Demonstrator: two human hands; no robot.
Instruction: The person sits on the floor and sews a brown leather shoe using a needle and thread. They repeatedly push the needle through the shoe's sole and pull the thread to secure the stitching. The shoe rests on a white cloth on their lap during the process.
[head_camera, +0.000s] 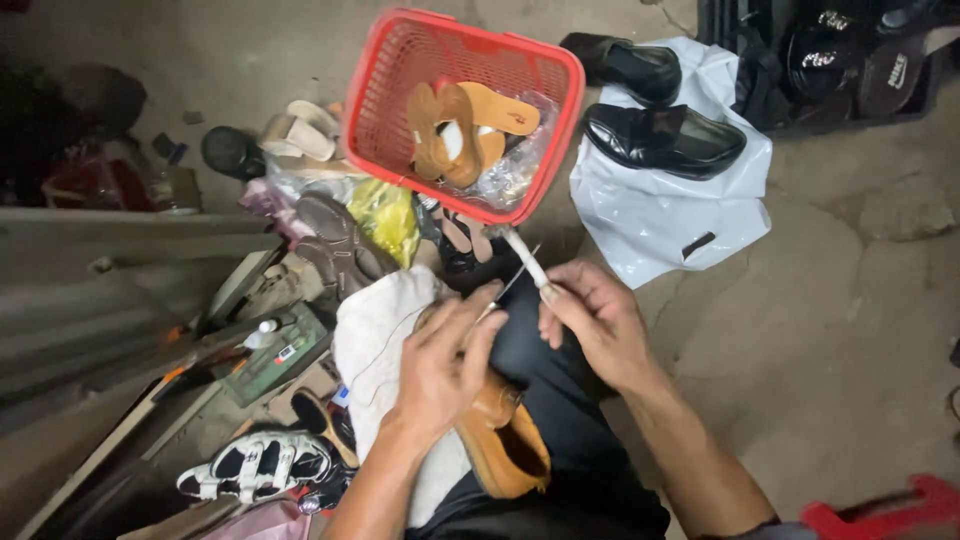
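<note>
Sandals (470, 130) in basket (400, 70), shoes (660, 135) to its right.

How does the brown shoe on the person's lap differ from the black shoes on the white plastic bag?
The brown shoe is tan, lies on the lap against a white cloth under the left hand. The black shoes are glossy, untouched, resting as a pair on the white bag. All look like leather.

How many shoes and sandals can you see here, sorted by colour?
Black dress shoes: 2
Tan shoe under the left hand: 1
Tan sandals in the red basket: 2
Brown sandals: 2
White-and-black sandal: 1
Total: 8, counting only footwear that shows clearly.
</note>
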